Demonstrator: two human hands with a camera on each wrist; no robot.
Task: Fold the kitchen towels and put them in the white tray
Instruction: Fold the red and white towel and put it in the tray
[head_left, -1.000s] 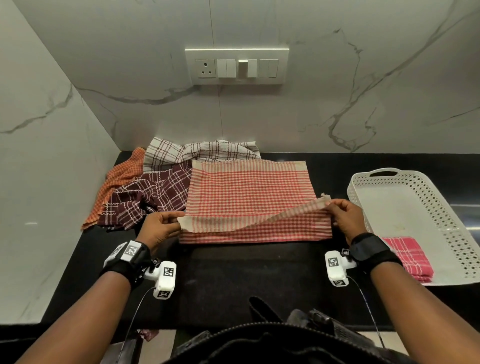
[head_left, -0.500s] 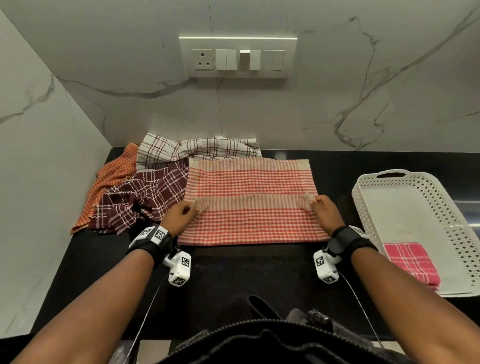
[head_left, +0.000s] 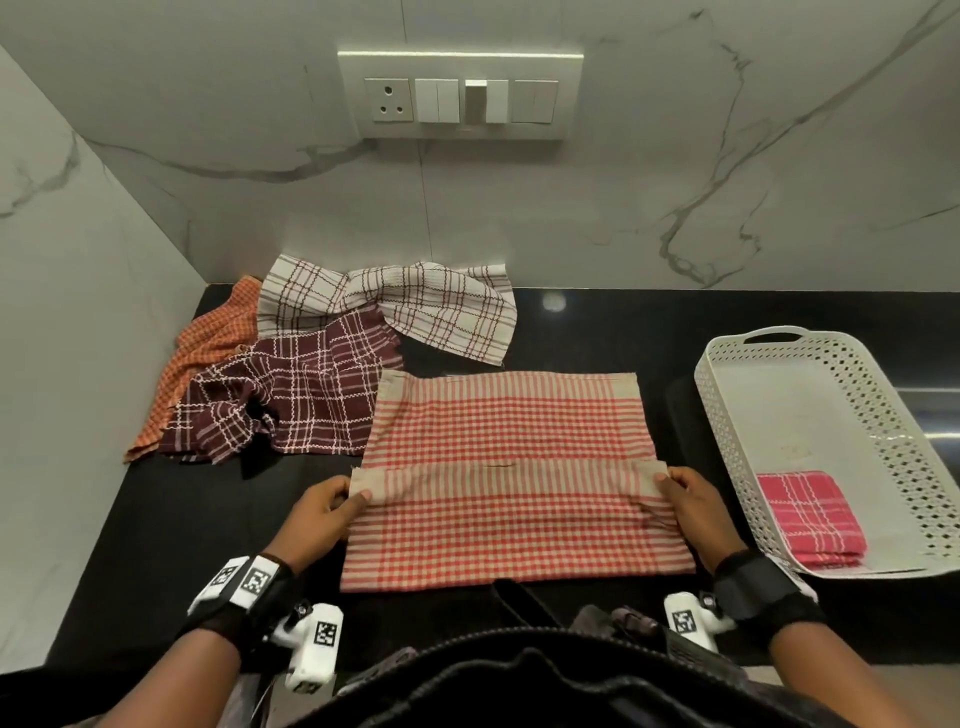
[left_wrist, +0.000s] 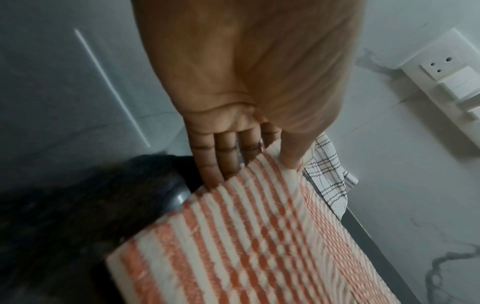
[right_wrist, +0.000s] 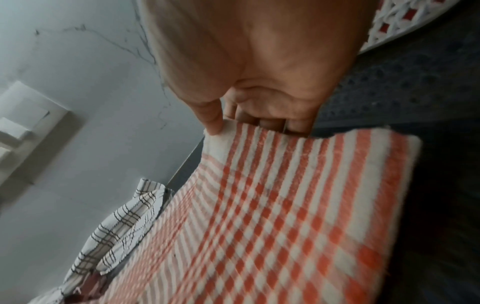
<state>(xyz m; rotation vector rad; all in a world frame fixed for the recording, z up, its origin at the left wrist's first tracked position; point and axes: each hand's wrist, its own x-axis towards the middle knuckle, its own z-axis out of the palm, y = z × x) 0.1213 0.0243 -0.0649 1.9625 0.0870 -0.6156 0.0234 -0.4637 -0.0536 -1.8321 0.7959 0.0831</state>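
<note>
The left hand (head_left: 317, 514) pinches the left corner of the red towel's (head_left: 511, 431) beige edge, thumb on top and fingers (left_wrist: 207, 160) under the cloth. The right hand (head_left: 693, 512) pinches the opposite corner likewise, thumb (right_wrist: 210, 117) on top. Between the two grips the held edge lies across the towel's middle, the rest flat on the black counter (head_left: 218, 525). Right of the right grip sits the tray (head_left: 810, 410), a folded pink towel (head_left: 808, 517) in its near end. Beyond the left grip lie maroon (head_left: 291, 400), orange (head_left: 208, 353) and white (head_left: 395, 301) towels, unfolded.
</note>
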